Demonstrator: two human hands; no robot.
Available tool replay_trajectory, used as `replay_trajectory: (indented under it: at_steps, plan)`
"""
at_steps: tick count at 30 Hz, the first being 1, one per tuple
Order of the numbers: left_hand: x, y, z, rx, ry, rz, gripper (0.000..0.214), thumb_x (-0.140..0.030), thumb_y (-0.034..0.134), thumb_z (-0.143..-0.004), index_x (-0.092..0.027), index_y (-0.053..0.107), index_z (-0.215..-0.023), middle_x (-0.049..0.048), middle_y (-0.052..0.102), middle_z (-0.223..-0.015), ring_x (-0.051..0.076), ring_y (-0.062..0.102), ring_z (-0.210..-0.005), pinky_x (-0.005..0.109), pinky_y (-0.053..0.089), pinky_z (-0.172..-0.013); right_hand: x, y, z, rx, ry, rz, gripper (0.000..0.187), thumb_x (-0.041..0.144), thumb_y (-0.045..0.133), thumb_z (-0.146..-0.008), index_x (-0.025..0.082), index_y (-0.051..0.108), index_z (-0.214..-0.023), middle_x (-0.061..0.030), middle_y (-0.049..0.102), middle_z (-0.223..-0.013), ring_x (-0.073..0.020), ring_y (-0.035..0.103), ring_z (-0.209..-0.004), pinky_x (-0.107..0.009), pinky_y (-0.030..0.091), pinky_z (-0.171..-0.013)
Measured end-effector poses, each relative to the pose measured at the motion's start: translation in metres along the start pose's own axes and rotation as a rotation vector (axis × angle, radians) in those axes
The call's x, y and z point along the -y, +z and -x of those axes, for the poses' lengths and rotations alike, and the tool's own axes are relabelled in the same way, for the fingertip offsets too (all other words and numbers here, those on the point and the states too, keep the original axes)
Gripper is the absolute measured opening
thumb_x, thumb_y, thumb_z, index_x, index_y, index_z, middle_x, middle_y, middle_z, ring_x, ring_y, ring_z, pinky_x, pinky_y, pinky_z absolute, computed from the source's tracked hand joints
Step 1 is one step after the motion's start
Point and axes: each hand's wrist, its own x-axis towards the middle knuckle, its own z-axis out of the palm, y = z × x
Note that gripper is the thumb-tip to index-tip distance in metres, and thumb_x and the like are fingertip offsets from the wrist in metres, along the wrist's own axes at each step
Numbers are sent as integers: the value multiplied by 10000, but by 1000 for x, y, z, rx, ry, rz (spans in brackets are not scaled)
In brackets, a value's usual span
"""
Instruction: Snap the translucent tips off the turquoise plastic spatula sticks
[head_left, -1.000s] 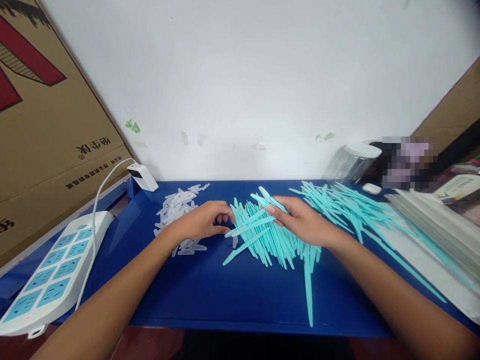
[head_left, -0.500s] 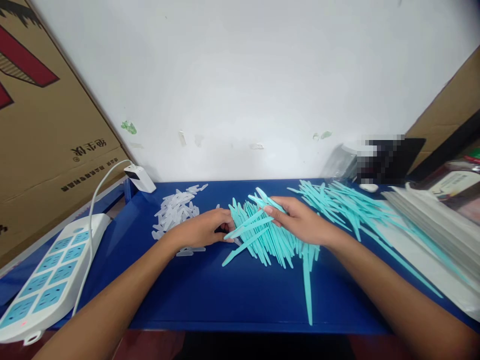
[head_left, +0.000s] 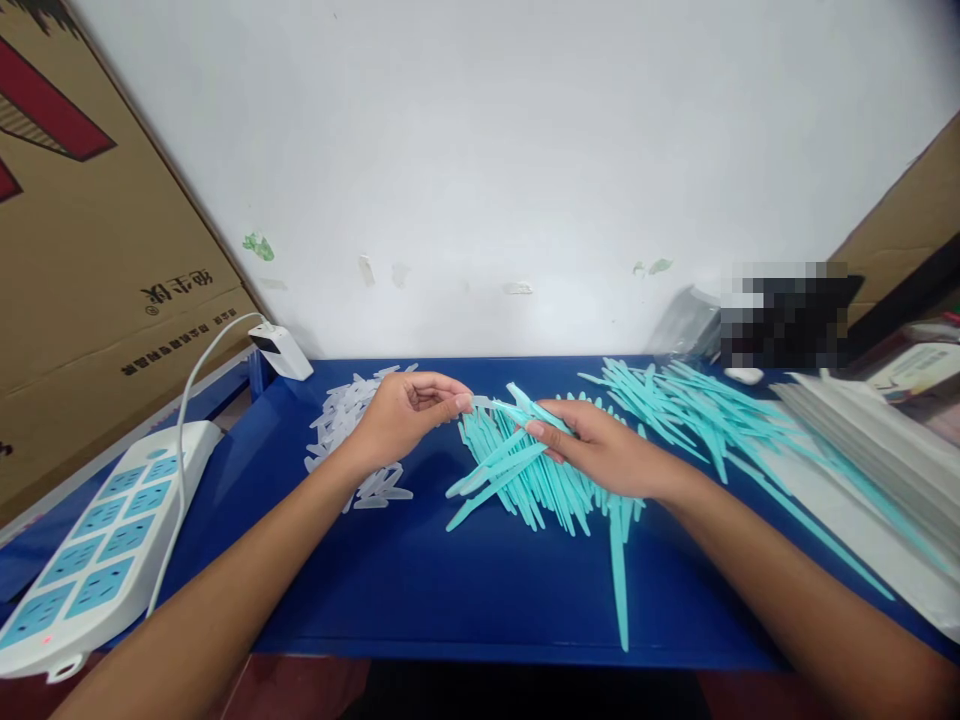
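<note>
My left hand (head_left: 405, 415) is raised a little above the blue table (head_left: 450, 580), fingers pinched on a small clear plastic cap (head_left: 480, 402) that meets the tip of a teal plastic stick (head_left: 529, 408). My right hand (head_left: 600, 447) grips that teal stick over a fanned pile of teal sticks (head_left: 540, 478). Behind my left hand lies a heap of clear caps (head_left: 346, 420).
A second spread of teal sticks (head_left: 690, 410) lies at the back right. A stack of flat white packets (head_left: 885, 460) fills the right edge. A white power strip (head_left: 97, 545) with its cable and plug (head_left: 281, 350) sits at left, cardboard boxes (head_left: 82, 250) behind it.
My left hand rose from the table beside the caps and came up holding a clear cap to the tip of the stick in my right hand, which stayed nearly in place.
</note>
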Motion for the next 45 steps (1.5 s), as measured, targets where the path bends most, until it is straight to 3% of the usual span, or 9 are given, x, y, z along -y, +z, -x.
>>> replay_trajectory:
  at_steps: [11, 21, 28, 38, 45]
  plan:
    - [6, 6, 2, 7, 75, 33, 274, -385, 871, -822, -182, 806, -995, 65, 791, -888, 188, 733, -822, 296, 601, -744, 3, 0, 0, 17, 5, -10, 394, 494, 480, -1093, 203, 517, -830, 41, 488, -716, -124, 449, -625, -274, 378, -610]
    - [-3, 6, 4, -121, 310, -286, 109, -333, 779, -926, -227, 804, -939, 22, 772, -872, 158, 665, -773, 291, 516, -713, 3, 2, 1, 32, 14, -33, 393, 515, 495, -1081, 209, 515, -834, 44, 480, -714, -126, 439, -610, -273, 379, -595]
    - [-3, 3, 2, -143, 230, -288, 182, -374, 742, -944, -205, 792, -894, 32, 780, -881, 160, 671, -770, 276, 521, -716, 4, 0, 1, 2, 3, 0, 434, 548, 472, -1080, 209, 502, -810, 34, 487, -713, -135, 451, -626, -283, 383, -622]
    - [-1, 4, 2, 24, 100, -172, 310, -477, 731, -925, -173, 781, -895, 64, 782, -874, 179, 703, -774, 262, 555, -693, 5, 1, 1, 28, -23, -5, 431, 552, 440, -1092, 209, 511, -839, 32, 494, -725, -136, 463, -637, -285, 394, -636]
    - [-3, 1, 1, -26, 31, -91, 352, -518, 762, -889, -166, 775, -886, 57, 767, -833, 158, 667, -687, 264, 546, -652, 2, -2, 1, 16, -39, 30, 479, 590, 407, -1090, 207, 507, -819, 32, 488, -718, -134, 461, -628, -286, 392, -638]
